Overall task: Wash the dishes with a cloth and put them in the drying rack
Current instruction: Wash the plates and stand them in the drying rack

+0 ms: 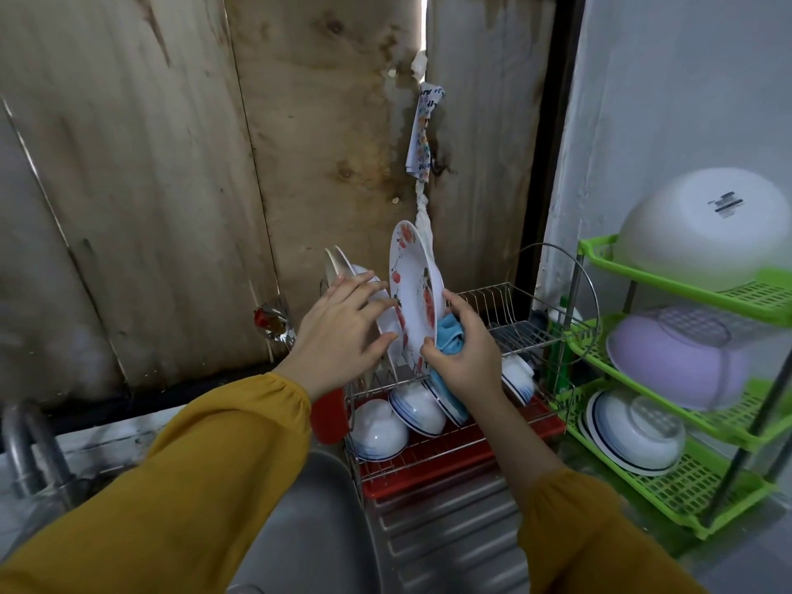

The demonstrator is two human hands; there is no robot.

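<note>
Plate with red flowers (413,293) upright above wire drying rack (505,332), centre frame.
Right hand (465,358) grips this one plate plus one blue cloth (450,336); left hand (343,332), fingers spread wide, touches a racked white plate (387,321).

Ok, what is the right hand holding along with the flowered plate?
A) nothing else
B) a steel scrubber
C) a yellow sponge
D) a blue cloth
D: a blue cloth is bunched in the right hand, pressed against the flowered plate that it holds upright over the drying rack.
</note>
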